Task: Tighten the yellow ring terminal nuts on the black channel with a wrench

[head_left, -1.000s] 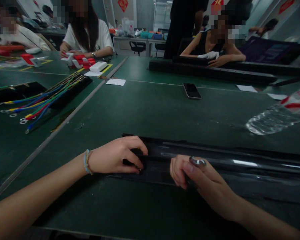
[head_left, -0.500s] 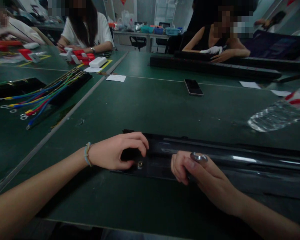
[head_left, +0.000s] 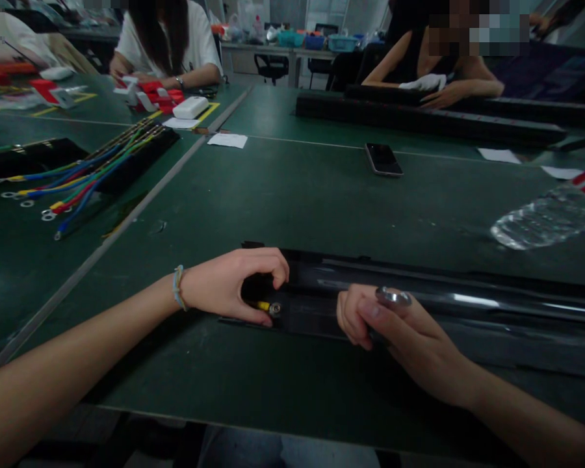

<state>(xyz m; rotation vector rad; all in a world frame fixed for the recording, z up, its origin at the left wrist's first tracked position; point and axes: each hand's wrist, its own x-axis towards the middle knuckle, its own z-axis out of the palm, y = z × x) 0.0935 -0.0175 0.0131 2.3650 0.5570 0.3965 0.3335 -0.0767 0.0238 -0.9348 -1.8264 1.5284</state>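
- Black panel [head_left: 472,302], glossy, lies across the lower right of the frame; left end near centre, right end runs past the right edge.
- Left hand [head_left: 234,279] at the panel's left end, centre of frame; thumb and fingers curve wide apart.
- Lug [head_left: 275,309], metal, yellow sleeve behind it, shows in that gap over the panel end; thumb tip just beside it, can't tell if touching.
- Bracelet [head_left: 178,287], blue and tan, on left wrist.
- Right hand [head_left: 394,325], right of centre, over the panel; fingers curled in, grip narrow.
- Silver piece [head_left: 394,297] on top of that hand, near the thumb; gripped or worn, can't tell.
- Green table [head_left: 283,195] under all this.
- Phone [head_left: 384,159] flat, upper right of centre.
- Bottle [head_left: 541,218], clear, red on label, lying at right edge.
- Wires [head_left: 104,175], multicoloured, ring ends, left of frame.
- White box [head_left: 190,108] and red-white parts [head_left: 149,96], upper left.
- Person in white top [head_left: 201,45] behind those parts.
- Upper right: person in black top, white glove [head_left: 424,83] on one hand, behind long bars [head_left: 419,120].
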